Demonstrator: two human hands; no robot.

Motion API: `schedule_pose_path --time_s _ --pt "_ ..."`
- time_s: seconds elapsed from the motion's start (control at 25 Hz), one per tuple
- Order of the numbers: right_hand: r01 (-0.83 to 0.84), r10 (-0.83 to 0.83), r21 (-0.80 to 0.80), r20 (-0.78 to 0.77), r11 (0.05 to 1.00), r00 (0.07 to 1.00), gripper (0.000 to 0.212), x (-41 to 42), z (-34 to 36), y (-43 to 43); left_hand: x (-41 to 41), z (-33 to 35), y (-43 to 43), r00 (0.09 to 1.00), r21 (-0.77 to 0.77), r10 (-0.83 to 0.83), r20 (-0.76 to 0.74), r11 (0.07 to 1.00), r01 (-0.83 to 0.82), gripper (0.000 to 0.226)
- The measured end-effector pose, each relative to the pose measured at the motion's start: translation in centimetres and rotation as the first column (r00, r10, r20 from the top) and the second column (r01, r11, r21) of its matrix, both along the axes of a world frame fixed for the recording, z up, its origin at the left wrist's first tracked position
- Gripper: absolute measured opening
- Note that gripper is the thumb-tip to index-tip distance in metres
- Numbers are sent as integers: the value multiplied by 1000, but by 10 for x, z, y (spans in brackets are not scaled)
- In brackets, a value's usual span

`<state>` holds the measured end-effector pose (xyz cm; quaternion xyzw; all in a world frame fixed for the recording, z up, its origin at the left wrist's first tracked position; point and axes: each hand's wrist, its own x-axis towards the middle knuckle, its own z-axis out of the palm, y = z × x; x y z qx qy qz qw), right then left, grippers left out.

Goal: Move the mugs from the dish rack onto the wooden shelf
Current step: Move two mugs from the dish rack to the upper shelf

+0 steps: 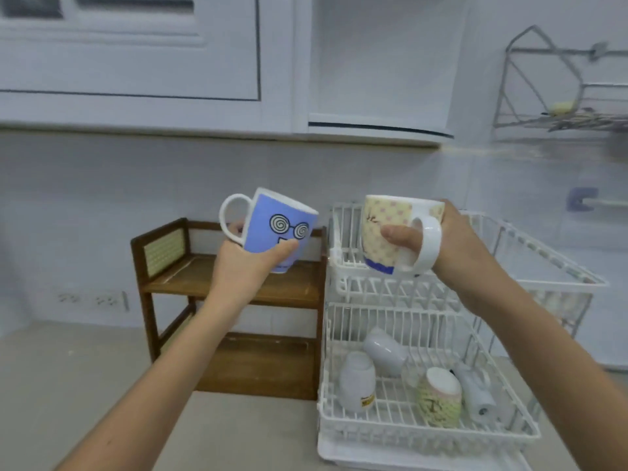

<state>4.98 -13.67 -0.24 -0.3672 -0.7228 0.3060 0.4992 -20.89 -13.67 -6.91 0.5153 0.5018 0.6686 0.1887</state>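
Fingers of left hand wrapped round blue mug at frame centre-left: thumb across front w/ spiral-glasses print, other fingertips showing thru the handle loop on far side. Tilted, rim up and leaning right, held in air above top board of wooden shelf, not touching it. Clenched firm on mug body.

Right hand, centre-right, gripping yellow mug w/ pink dots and blue band at base: thumb pressed on front, fingers passed thru white handle and closed behind. Upright, slight tilt, held over upper tier of white dish rack; contact w/ rack wires can't be told.

Lower tier of rack, bottom right of frame: two white cups lying on sides/upside down, one patterned cream mug tipped over, and a pale cylindrical item beside it, too blurred to ID.

Shelf standing on counter just left of rack, both boards bare. Both forearms bare, reaching up from bottom edge.
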Motion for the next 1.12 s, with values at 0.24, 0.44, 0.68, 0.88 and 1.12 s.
schedule_pose_path --time_s 0.24,0.44,0.68,0.88,1.12 --pt "-55 58 -67 32 996 998 77 -130 -23 -7 -94 -36 12 934 -61 184 307 983 -174 85" --pt "134 -121 -100 127 986 985 77 -214 -52 44 -140 -50 40 929 -144 284 236 956 -255 88" --pt "252 -240 -288 79 924 968 93 -260 -99 115 -176 -78 76 914 -213 356 195 925 -314 94" --pt "343 -322 -334 117 878 939 92 -282 -131 156 -196 -85 113 900 -196 402 170 909 -369 99" --pt "274 -256 -333 98 902 962 85 -308 -151 200 -211 -98 157 907 -226 411 92 896 -383 50"
